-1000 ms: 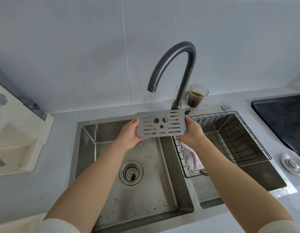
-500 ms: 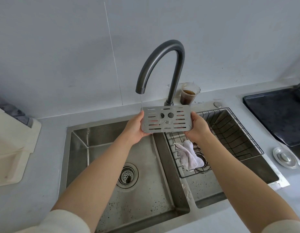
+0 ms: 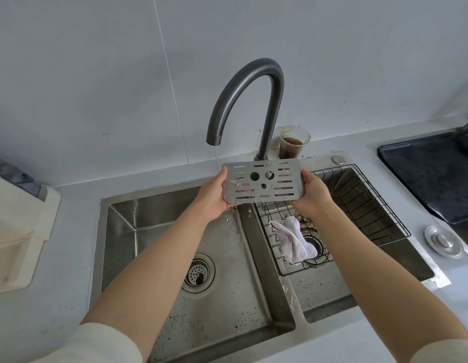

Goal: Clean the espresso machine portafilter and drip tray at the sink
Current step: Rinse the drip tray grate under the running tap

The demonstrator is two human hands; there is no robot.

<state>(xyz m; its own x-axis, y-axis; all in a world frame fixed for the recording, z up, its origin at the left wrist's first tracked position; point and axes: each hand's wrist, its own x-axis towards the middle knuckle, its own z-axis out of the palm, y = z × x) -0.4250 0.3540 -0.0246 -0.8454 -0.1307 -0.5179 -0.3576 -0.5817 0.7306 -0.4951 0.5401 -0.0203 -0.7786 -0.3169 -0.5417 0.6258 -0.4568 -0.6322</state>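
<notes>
Drip-tray grate [image 3: 261, 181]: flat grey metal plate w/ slots and three round holes, held level above the divider between the two sink basins, just below and in front of the faucet [image 3: 250, 100]. Thin stream of water falls from the spout onto the plate's left end; wet film visible there.

Surface/room: pale grey worktop [image 3: 57, 231] against a light tiled wall [image 3: 96, 74]. Double stainless sink [image 3: 115, 231] is set into it; speckled dark grounds on basin floors. Cream-coloured appliance [image 3: 15, 237] at far left, partly out of view. Dark tray [image 3: 434, 176] at far right; round metal sink plug [image 3: 443, 241] lies on the worktop near it.

Containers: clear plastic cup [image 3: 293, 145], approx. half full of brown liquid, stands upright behind the faucet base. Left basin holds a round strainer drain [image 3: 199, 273] w/ a dark bit in it. Right basin carries a black wire basket [image 3: 364, 205]; a crumpled whitish cloth [image 3: 293, 239] lies in its near-left part.

Hands: left hand [image 3: 214, 195] closed on the grate's left short edge, thumb on top; right hand [image 3: 310, 193] closed on the right short edge likewise. Forearms bare, light sleeves pushed up.
</notes>
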